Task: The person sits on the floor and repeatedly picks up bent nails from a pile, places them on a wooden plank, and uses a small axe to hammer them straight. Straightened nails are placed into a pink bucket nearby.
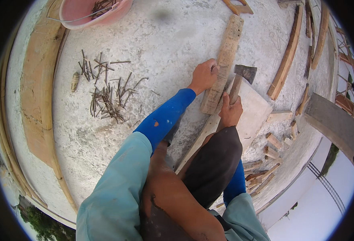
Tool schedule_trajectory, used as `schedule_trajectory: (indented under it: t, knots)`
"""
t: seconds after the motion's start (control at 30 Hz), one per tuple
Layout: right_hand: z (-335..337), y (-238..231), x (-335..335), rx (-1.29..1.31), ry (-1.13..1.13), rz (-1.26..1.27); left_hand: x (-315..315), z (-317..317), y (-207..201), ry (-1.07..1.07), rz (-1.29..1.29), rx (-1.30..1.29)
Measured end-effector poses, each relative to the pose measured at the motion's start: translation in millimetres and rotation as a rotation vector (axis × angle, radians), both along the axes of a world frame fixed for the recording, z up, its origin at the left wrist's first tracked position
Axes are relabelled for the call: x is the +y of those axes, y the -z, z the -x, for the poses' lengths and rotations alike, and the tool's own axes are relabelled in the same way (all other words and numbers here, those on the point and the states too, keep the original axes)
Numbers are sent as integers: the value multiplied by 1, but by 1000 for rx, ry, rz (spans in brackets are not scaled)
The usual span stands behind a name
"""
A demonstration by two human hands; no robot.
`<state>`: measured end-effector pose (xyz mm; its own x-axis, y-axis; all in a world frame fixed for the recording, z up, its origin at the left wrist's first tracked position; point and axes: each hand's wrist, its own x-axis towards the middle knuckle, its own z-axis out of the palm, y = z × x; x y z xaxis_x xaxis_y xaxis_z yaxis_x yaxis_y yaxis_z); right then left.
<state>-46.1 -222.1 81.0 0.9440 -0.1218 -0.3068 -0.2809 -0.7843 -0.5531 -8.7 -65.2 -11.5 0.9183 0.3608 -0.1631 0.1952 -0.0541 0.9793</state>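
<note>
My left hand (204, 76) is closed in a fist at the left edge of a worn wooden board (224, 60). Whatever its fingers hold, if anything, is hidden. My right hand (230, 111) is wrapped round the wooden handle of a hatchet (245, 73), whose wide dark metal head is raised just right of the board. The board's near end lies close to my right knee, beside a pale flat slab (252, 106). Left of my left hand, rusty bent nails (106, 100) lie in a loose pile on the rough concrete floor (165, 48).
A pink bucket (74, 25) with more nails stands at the far left. A handsaw (238, 6) lies beyond the board. Long timbers (287, 54) lie at right, with short wood offcuts (271, 152) nearer. A curved plywood sheet (36, 96) runs along the left.
</note>
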Motion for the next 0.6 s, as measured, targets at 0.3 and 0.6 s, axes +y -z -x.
schedule_trajectory:
  t: [0.3,0.6]
  knots:
    - [3,21,19,-93,-114,357,0,16,-4,-52,-88,-82]
    - [7,11,30,28,-331,303,97,86,-90,-389,234,-220]
